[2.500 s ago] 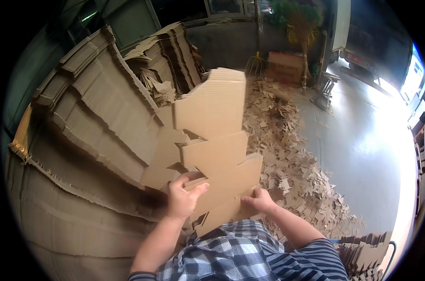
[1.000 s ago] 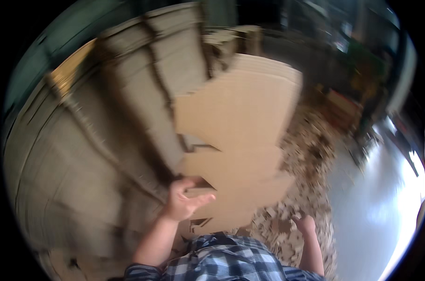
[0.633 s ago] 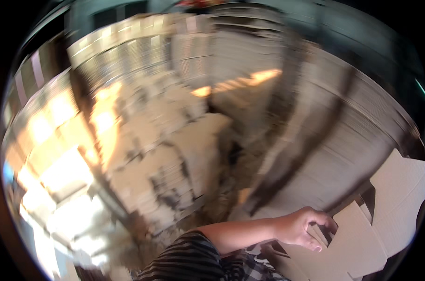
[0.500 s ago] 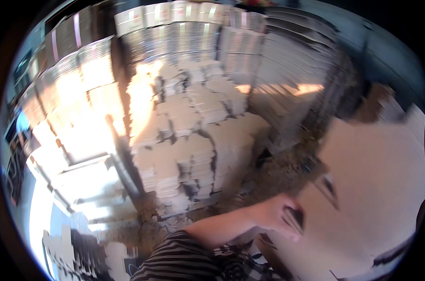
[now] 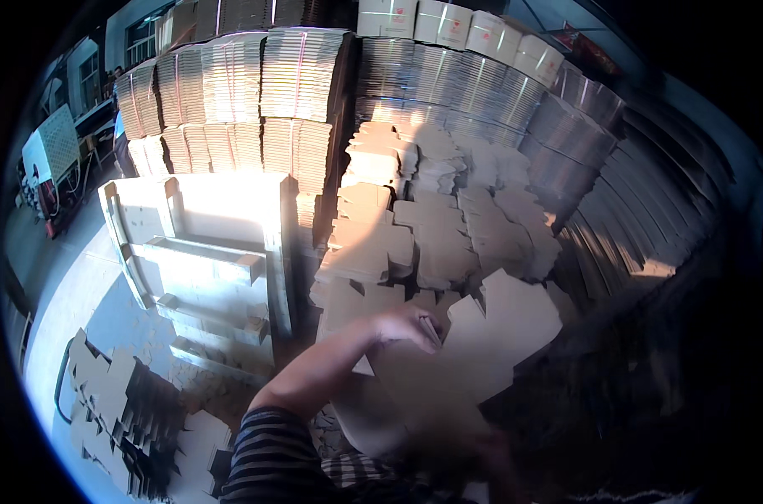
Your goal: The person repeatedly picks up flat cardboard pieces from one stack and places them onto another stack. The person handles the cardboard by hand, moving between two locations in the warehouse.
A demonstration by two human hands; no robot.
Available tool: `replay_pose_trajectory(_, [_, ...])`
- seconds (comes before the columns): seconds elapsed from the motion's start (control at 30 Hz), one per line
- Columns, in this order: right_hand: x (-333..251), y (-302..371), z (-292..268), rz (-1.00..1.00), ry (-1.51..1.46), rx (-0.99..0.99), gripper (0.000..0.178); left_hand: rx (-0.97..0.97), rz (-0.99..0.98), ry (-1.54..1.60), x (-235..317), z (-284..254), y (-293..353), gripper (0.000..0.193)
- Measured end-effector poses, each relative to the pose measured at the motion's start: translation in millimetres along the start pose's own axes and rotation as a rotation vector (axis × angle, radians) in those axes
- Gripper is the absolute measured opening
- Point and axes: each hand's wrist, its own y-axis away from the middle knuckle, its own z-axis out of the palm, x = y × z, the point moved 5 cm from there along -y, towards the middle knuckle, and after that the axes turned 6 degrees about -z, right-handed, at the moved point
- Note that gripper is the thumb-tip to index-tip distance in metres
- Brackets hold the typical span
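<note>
My left hand is closed over the near-left edge of a brown die-cut cardboard blank, with its fingers wrapped round a notched part. Whether it is one sheet or a thin bundle is hard to make out. The blank is held in front of me, tilted, over the near part of low piles of similar cardboard blanks. Low in the shadow, close to the blank's lower edge, my right hand shows only as a dim blur; its fingers cannot be made out.
A pale wooden pallet stands upright at the left. Strapped cardboard bundles and white cartons rise along the back. More cut blanks lie at the lower left, near scraps on the floor. Tall leaning cardboard sheets fill the right.
My view has turned right to left, bringing the pallet further in. The left hand has carried the cardboard blank from the large sheets at the right to over the low piles.
</note>
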Motion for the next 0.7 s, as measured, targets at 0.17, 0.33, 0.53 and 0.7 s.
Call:
replay_pose_trajectory(0.17, [55.6, -85.8, 78.4, -0.025, -0.607, -0.068, 0.041, 0.523, -0.157, -0.559, 61.1, -104.5, -10.4, 0.056])
replay_pose_trajectory(0.33, [92.1, -193.5, 148.4, 0.296, -0.662, 0.095, 0.041, 1.203, 0.036, -0.365, -16.2, -193.0, 69.1, 0.038])
replay_pose_trajectory(0.53, [105.5, -217.4, 167.1, 0.432, -0.513, 0.028, 0.046, 1.264, -0.56, -0.09, -243.0, -145.8, 142.7, 0.046])
replay_pose_trajectory(0.7, [107.9, -211.6, 165.1, 0.445, -0.525, 0.054, 0.043, 1.201, -0.316, 0.391, -251.9, -97.6, 91.0, 0.07])
